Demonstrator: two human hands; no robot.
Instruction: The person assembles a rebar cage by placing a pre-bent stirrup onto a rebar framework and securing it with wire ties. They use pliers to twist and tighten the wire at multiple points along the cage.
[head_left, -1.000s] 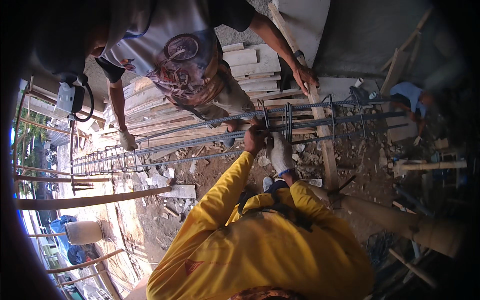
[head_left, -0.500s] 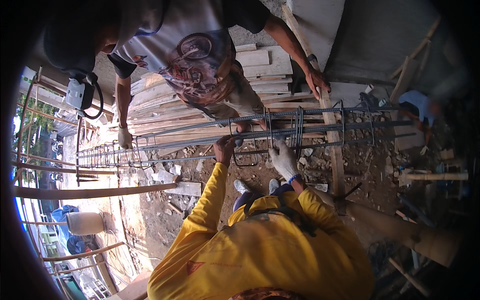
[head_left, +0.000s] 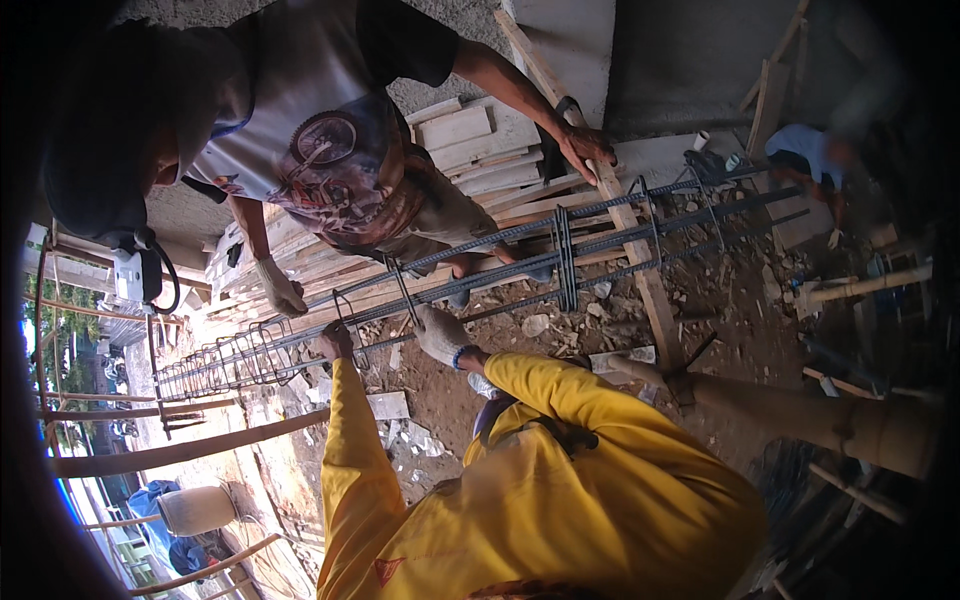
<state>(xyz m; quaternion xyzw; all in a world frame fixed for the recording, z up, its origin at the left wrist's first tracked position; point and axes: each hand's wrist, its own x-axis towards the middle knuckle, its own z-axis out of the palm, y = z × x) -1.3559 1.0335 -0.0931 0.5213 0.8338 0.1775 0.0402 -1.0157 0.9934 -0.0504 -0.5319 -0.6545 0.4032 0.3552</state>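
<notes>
The shirt (head_left: 590,460) is yellow, the glove (head_left: 440,335) off-white, the wristband (head_left: 460,356) blue, the rebar (head_left: 564,262) grey.

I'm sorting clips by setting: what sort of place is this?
Probably a building site: a long dark steel rebar cage, stacked pale wooden planks and brown, rubble-strewn ground suggest it.

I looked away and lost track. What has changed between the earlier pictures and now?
The left hand and right hand moved left along the rebar; two stirrups shifted left with them, away from the bundled stirrups. That bundle, the plank and the co-worker's bare hand on it stayed put.
</notes>
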